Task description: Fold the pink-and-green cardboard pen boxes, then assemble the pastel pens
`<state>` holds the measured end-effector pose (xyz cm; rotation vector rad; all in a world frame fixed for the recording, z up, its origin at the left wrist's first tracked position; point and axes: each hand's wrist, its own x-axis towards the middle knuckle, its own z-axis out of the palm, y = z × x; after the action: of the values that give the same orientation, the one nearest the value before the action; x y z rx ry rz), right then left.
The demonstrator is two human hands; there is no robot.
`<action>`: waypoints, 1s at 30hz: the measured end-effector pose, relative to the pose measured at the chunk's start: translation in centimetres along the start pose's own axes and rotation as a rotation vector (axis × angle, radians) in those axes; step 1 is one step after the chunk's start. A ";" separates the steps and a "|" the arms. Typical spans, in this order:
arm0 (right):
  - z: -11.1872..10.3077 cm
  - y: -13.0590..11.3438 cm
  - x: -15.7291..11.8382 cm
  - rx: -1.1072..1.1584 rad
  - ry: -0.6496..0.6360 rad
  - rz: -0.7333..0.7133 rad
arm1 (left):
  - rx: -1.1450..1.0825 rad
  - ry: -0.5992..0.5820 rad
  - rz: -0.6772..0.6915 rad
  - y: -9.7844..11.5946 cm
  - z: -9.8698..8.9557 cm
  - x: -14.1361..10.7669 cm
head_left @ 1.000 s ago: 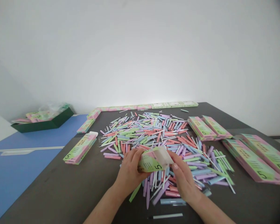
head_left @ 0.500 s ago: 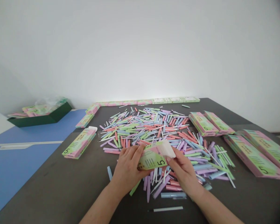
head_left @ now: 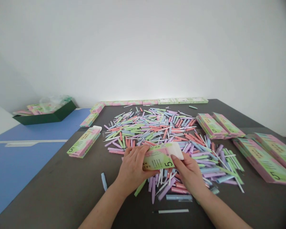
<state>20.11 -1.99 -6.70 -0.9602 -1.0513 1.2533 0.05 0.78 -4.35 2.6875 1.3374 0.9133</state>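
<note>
A flat green-and-pink pen box [head_left: 158, 158] marked 5 is held between both hands above the pen parts. My left hand [head_left: 134, 165] wraps round its left end, fingers over the far edge. My right hand [head_left: 189, 173] grips the right end, thumb on the front beside the white flap [head_left: 177, 150]. What is inside the box is hidden. Below and behind it spreads a heap of coloured pen parts [head_left: 147, 127] in purple, blue, green and red, with white refills among them. One refill [head_left: 173, 211] lies apart near the front edge.
A box with its white flap out [head_left: 84, 143] lies at left. Stacked pen boxes [head_left: 212, 125] and larger stacks [head_left: 267, 159] stand at right. More boxes [head_left: 150, 102] line the back edge. A dark green tray [head_left: 45, 117] sits on the blue surface [head_left: 26, 162].
The box is turned flatter, and its white flap now lies more in line with the front. My right thumb has moved onto the box front by the flap. The view has shifted slightly.
</note>
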 end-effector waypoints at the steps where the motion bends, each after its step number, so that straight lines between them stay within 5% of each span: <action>1: 0.1 0.0 0.0 -0.005 0.009 -0.003 | 0.002 0.002 0.009 0.0 0.0 0.0; 16: -0.4 -1.2 1.0 0.219 0.186 -0.075 | 0.093 0.195 -0.032 -1.9 -1.1 0.3; 30: 0.0 -1.7 0.8 0.355 0.067 -0.073 | 0.024 0.325 -0.005 -1.1 -0.8 0.0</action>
<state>20.59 -1.37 -5.01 -0.6801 -0.7705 1.2847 -1.19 1.32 -3.94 2.6342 1.4098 1.3901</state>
